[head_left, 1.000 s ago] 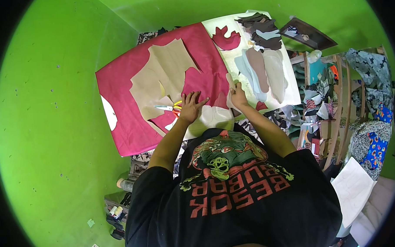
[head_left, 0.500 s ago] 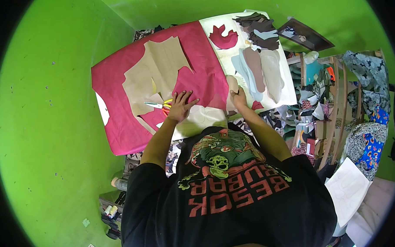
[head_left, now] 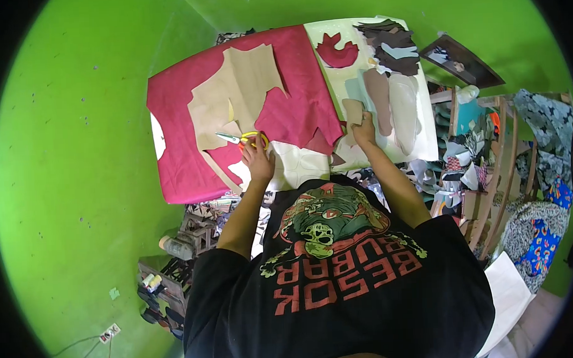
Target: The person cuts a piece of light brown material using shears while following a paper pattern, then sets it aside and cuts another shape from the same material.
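Observation:
A pair of scissors (head_left: 238, 138) with yellow and orange handles lies on tan sheet material, blades pointing left. My left hand (head_left: 259, 162) has its fingers closed on the handles. In my right hand (head_left: 362, 131) is a small tan piece (head_left: 353, 111), pinched near its lower edge, above the pale right part of the table. Between the hands, a cut red piece of material (head_left: 294, 119) rests on the larger red sheet (head_left: 177, 132). The big tan sheet (head_left: 242, 76) with cut-out edges lies over the red one.
Sole-shaped pieces (head_left: 403, 108) in grey, brown and cream lie at the table's right, below a dark pile of cut pieces (head_left: 389, 46). A curved red scrap (head_left: 338, 54) is at the back. Right of the table stands a wooden rack (head_left: 497, 171) with fabric scraps.
My left hand has moved off the red material onto the scissors' handles. My right hand has lifted the tan piece and shifted it slightly right. The view has shifted a little.

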`<action>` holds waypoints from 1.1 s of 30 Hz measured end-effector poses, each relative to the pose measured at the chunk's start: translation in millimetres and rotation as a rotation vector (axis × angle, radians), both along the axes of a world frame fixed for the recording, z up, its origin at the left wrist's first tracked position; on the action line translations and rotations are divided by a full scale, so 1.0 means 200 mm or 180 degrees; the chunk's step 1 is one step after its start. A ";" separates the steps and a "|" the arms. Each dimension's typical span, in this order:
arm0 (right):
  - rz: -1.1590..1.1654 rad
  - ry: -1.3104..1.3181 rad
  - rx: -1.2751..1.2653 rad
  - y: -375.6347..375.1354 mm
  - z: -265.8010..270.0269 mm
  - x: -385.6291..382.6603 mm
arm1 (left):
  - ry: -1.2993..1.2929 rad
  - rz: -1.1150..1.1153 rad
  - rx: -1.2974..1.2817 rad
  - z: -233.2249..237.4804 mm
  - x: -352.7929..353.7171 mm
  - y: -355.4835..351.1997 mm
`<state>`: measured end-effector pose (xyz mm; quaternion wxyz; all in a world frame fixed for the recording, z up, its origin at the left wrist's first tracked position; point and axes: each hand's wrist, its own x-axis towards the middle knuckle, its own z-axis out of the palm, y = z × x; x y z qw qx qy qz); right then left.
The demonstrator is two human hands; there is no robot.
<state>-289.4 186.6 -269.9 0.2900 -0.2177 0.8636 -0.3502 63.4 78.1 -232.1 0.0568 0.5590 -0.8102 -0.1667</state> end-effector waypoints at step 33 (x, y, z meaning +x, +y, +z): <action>0.1721 0.0224 0.0163 -0.32 0.29 1.07 | 0.2015 -0.2586 0.0493 0.13 0.28 -0.11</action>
